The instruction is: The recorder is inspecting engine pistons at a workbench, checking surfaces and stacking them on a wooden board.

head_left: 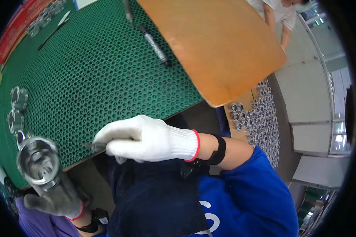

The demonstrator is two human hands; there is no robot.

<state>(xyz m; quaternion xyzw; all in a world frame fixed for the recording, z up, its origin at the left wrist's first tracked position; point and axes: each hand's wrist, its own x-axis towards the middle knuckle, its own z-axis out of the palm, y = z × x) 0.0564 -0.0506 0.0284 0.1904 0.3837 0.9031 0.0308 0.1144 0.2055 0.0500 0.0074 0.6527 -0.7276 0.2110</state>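
Presently, both hands are gloved in white knit with red cuffs, and each is engaged with an item. The left hand, at the lower left, holds a cylindrical metal part from below. The open end of the part faces up toward the camera, exposing a bright, hollow interior. The fingers pass behind the metal wall and are mostly hidden; their exact placement cannot be told. The part is positioned over the near left edge of the surface, which is covered by green, perforated matting.

The right hand, at the centre, has its thumb and fingers pressed together, pinching a thin grey tool. The tool tip points left, toward the metal part, and is well apart from it. The far end of the tool is concealed by the glove.

Several metal rings stand along the left side of the matting, just beyond the held part. A black marker lies near the orange board at the upper right. Beyond the board, many small silver parts are arranged close together. A red crate is located at the upper left, and a co-worker in white stands at the upper right.
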